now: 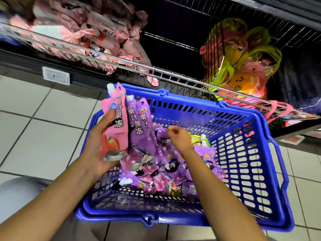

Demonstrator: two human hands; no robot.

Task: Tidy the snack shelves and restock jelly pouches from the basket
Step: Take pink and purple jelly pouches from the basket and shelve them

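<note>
A blue plastic basket [243,136] stands on the tiled floor in front of a low wire shelf. Several purple jelly pouches [170,164] lie in it, with a green-and-white pouch [199,141] among them. My left hand [99,145] grips a fan of upright pouches at the basket's left rim: a pink strawberry pouch [116,129] in front and two purple pouches [139,129] behind it. My right hand [177,136] hovers over the pile inside the basket with its fingers curled; whether it pinches a pouch I cannot tell.
The wire shelf rail [121,66] runs just behind the basket. Pink snack packets [97,40] fill the shelf's left bin; net bags of round fruit jellies [243,66] fill the right one. The section between them is dark. A price tag [56,76] sits on the shelf edge.
</note>
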